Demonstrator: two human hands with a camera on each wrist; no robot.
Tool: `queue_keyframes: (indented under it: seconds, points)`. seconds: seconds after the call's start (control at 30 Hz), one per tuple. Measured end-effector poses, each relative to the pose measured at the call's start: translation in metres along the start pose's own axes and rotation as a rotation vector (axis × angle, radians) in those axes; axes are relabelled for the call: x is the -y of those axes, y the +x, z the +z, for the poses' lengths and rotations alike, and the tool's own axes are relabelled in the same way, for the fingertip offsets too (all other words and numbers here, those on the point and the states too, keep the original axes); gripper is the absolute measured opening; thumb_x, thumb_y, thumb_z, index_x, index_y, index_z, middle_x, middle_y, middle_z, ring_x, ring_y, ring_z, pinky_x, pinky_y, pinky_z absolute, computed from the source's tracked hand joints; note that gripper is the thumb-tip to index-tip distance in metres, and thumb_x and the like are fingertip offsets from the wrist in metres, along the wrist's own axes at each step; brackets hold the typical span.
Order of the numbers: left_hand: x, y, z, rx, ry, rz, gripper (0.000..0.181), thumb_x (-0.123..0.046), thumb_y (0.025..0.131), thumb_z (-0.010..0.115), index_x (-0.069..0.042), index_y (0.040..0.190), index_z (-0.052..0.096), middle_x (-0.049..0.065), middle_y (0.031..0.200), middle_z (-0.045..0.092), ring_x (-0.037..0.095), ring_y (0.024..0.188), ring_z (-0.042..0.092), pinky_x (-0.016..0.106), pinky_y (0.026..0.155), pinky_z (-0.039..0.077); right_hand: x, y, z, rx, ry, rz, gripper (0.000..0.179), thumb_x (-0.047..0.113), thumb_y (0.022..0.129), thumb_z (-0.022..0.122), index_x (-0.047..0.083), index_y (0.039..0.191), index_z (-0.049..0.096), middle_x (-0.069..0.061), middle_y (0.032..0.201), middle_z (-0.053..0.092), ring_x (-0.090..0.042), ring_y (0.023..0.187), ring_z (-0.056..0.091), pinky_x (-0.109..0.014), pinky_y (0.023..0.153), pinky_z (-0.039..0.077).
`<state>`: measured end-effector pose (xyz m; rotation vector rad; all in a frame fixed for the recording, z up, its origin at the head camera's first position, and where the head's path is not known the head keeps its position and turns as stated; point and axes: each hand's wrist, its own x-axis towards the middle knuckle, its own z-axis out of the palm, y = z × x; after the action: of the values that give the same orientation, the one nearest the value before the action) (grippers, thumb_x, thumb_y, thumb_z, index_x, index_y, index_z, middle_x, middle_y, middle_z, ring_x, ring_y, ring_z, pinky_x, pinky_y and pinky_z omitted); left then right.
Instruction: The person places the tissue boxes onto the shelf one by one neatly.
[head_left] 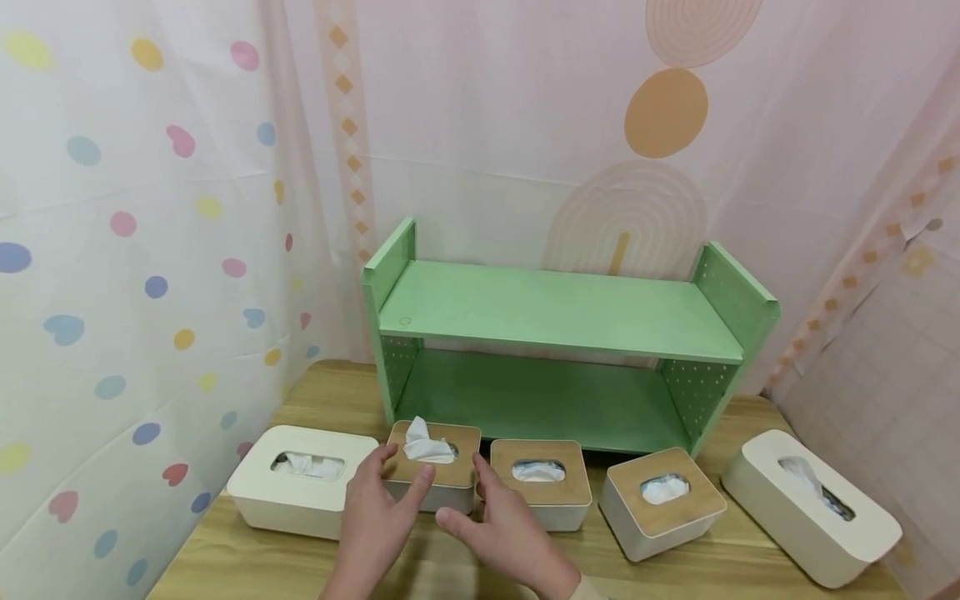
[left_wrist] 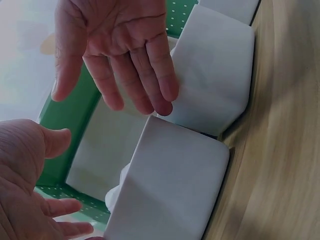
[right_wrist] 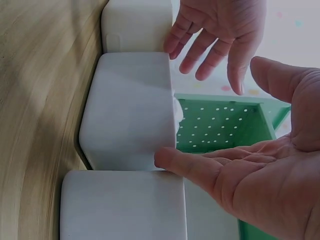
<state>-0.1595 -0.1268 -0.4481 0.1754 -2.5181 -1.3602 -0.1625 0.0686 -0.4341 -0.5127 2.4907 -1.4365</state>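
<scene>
A small white tissue box (head_left: 455, 475) with a wooden lid stands on the table, a tissue poking up from its slot. At its left edge is my left hand (head_left: 378, 510), fingers extended and thumb apart. My right hand (head_left: 510, 529) is on the other side, straight fingers right at the box's right edge, in the gap beside a second wood-lidded tissue box (head_left: 542, 500). In the right wrist view, a fingertip of the right hand (right_wrist: 265, 175) overlaps the corner of the small box (right_wrist: 130, 110). Neither hand's fingers curl round anything.
A cream tissue box (head_left: 300, 504) stands at the left, a third wood-lidded tissue box (head_left: 667, 508) and another long cream one (head_left: 806, 521) at the right. Behind the row is a green two-tier shelf (head_left: 562, 308). Patterned curtains (head_left: 480, 108) hang behind the wooden table (head_left: 247, 567).
</scene>
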Motion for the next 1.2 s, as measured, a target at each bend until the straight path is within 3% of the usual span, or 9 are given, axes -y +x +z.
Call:
queue_keyframes:
  seconds: [0.1, 0.2, 0.27, 0.33, 0.4, 0.47, 0.7, 0.87, 1.2]
  points:
    - [0.000, -0.002, 0.000, 0.012, -0.004, -0.036, 0.081, -0.049, 0.101, 0.073, 0.005, 0.155, 0.045, 0.032, 0.156, 0.051, 0.052, 0.146, 0.044, 0.071, 0.111, 0.044, 0.000, 0.000, 0.001, 0.001, -0.018, 0.019, 0.102, 0.051, 0.100, 0.072, -0.006, 0.167, 0.022, -0.020, 0.100, 0.078, -0.027, 0.077, 0.074, -0.042, 0.087, 0.063]
    - [0.000, -0.002, 0.001, 0.017, -0.006, -0.042, 0.085, -0.050, 0.101, 0.072, 0.006, 0.156, 0.042, 0.035, 0.154, 0.053, 0.053, 0.146, 0.043, 0.072, 0.111, 0.044, 0.000, -0.001, 0.003, 0.001, -0.043, 0.033, 0.105, 0.053, 0.099, 0.073, -0.007, 0.167, 0.020, -0.003, 0.057, 0.059, -0.013, 0.048, 0.050, -0.031, 0.075, 0.058]
    - [0.000, -0.001, 0.002, 0.018, -0.005, -0.031, 0.085, -0.051, 0.101, 0.072, 0.007, 0.156, 0.042, 0.036, 0.150, 0.055, 0.054, 0.145, 0.044, 0.072, 0.110, 0.044, -0.001, -0.002, 0.004, -0.009, -0.073, 0.022, 0.106, 0.052, 0.099, 0.073, -0.010, 0.166, 0.021, -0.007, 0.071, 0.069, -0.015, 0.059, 0.062, -0.036, 0.083, 0.060]
    - [0.000, 0.000, 0.003, 0.017, -0.002, -0.022, 0.084, -0.050, 0.101, 0.072, 0.008, 0.154, 0.044, 0.038, 0.147, 0.057, 0.055, 0.144, 0.045, 0.072, 0.110, 0.044, -0.002, -0.001, 0.005, -0.021, -0.092, 0.019, 0.107, 0.053, 0.098, 0.073, -0.013, 0.165, 0.021, -0.022, 0.103, 0.077, -0.024, 0.086, 0.075, -0.045, 0.093, 0.061]
    - [0.000, 0.000, 0.002, 0.028, -0.002, -0.031, 0.085, -0.051, 0.100, 0.072, 0.009, 0.154, 0.043, 0.038, 0.146, 0.057, 0.056, 0.143, 0.044, 0.071, 0.109, 0.045, -0.003, 0.000, 0.006, -0.033, -0.101, 0.020, 0.109, 0.054, 0.098, 0.073, -0.014, 0.164, 0.019, -0.035, 0.140, 0.064, -0.035, 0.118, 0.073, -0.054, 0.103, 0.058]
    - [0.000, 0.001, 0.001, 0.040, -0.004, -0.042, 0.086, -0.050, 0.101, 0.072, 0.010, 0.155, 0.042, 0.039, 0.146, 0.056, 0.056, 0.143, 0.042, 0.071, 0.109, 0.046, -0.003, 0.002, 0.007, -0.044, -0.098, 0.022, 0.111, 0.055, 0.098, 0.073, -0.015, 0.164, 0.017, -0.038, 0.159, 0.045, -0.042, 0.139, 0.060, -0.059, 0.108, 0.054]
    - [0.000, 0.001, 0.002, 0.090, 0.036, -0.099, 0.100, -0.057, 0.100, 0.070, 0.013, 0.159, 0.031, 0.040, 0.153, 0.050, 0.057, 0.145, 0.040, 0.070, 0.108, 0.047, -0.006, 0.004, 0.015, -0.060, -0.066, 0.047, 0.118, 0.053, 0.097, 0.074, -0.014, 0.166, 0.005, -0.041, 0.159, 0.042, -0.045, 0.141, 0.058, -0.061, 0.109, 0.053]
    - [0.001, 0.002, 0.003, 0.146, -0.004, -0.131, 0.110, -0.059, 0.099, 0.070, 0.015, 0.162, 0.018, 0.043, 0.161, 0.037, 0.058, 0.149, 0.041, 0.070, 0.114, 0.043, -0.012, 0.008, 0.018, -0.062, -0.035, 0.050, 0.117, 0.051, 0.099, 0.074, -0.017, 0.164, 0.004, -0.045, 0.159, 0.038, -0.047, 0.139, 0.059, -0.063, 0.111, 0.050]
    - [0.027, 0.008, 0.007, 0.173, -0.121, -0.098, 0.100, -0.052, 0.098, 0.075, 0.005, 0.165, 0.026, 0.035, 0.165, 0.039, 0.052, 0.154, 0.039, 0.069, 0.122, 0.036, -0.024, 0.014, 0.021, -0.065, 0.014, 0.059, 0.113, 0.050, 0.101, 0.071, -0.017, 0.164, 0.006, -0.047, 0.157, 0.040, -0.047, 0.131, 0.065, -0.065, 0.108, 0.052]
